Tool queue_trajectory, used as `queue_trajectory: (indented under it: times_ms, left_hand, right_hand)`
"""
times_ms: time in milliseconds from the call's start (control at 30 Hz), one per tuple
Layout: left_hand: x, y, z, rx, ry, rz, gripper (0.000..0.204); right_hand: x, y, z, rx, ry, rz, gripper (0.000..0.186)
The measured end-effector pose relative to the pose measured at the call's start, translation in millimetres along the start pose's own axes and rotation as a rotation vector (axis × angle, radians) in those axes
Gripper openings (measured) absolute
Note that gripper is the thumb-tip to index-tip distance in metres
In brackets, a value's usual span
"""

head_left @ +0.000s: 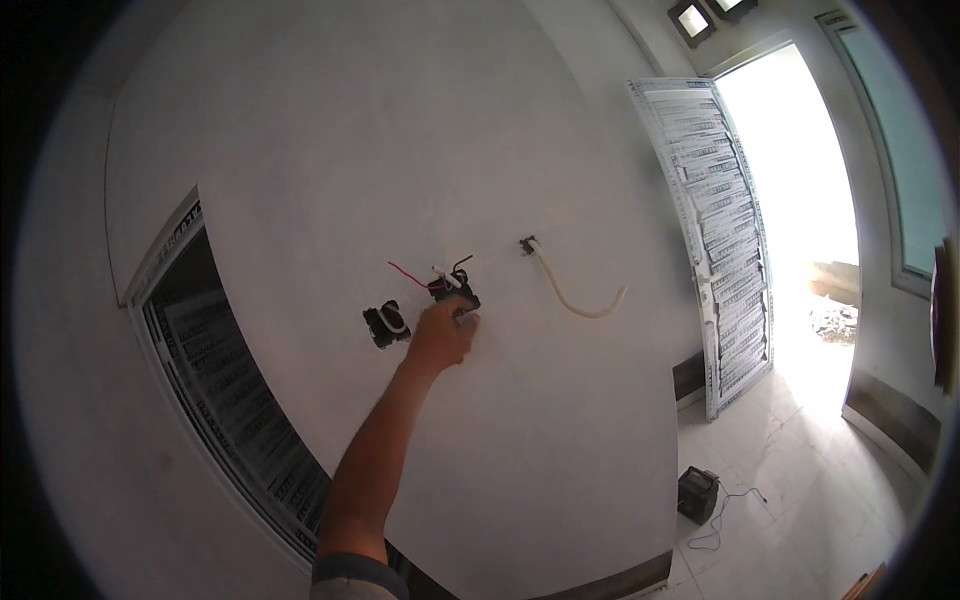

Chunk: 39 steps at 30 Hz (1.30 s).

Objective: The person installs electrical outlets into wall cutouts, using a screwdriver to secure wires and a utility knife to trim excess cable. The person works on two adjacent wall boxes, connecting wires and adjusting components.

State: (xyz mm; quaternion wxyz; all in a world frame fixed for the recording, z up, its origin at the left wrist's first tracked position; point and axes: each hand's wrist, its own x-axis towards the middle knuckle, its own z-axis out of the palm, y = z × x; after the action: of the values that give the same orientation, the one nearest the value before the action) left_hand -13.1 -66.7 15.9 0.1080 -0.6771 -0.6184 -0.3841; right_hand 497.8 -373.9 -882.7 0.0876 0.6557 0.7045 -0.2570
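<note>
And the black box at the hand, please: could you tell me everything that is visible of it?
The box is black, probably plastic, and tilted in this view. It is at the pale wall, right of another black box. A red wire sticks out leftward, a dark wire up and right; something pale shows between. The left hand covers its lower edge, seemingly touching it. Finer details are unclear.

You have no wording here that can be read with certainty. On your right, the white panelled door in printed protective film (715,240) carries rows of small dark lettering from its top edge to its bottom edge. On your left, the dark panelled door leaf (240,390) shows similar rows, too dim to make out. Larger lettering marks the pale door frame (178,238) near its upper corner.
</note>
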Motion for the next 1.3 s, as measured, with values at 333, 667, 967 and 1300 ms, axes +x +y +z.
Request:
queue_trajectory:
  times_ms: [333, 667, 967, 1300]
  left_hand:
    - [-2, 9, 24, -0.352, 0.063, -0.252, 0.028]
    - [-2, -10, 21, 0.508, 0.192, 0.016, 0.053]
    - [-14, 5, -12, 0.693, 0.097, 0.014, 0.056]
    - [-8, 5, -7, 0.273, -0.094, -0.076, 0.064]
  right_hand:
    - [7, 4, -2, 0.007, -0.126, 0.036, 0.014]
    - [10, 14, -18, 0.021, -0.07, 0.009, 0.014]
    - [10, 19, -28, 0.025, -0.029, -0.016, 0.015]
    - [-4, 17, -40, 0.087, 0.107, -0.119, 0.017]
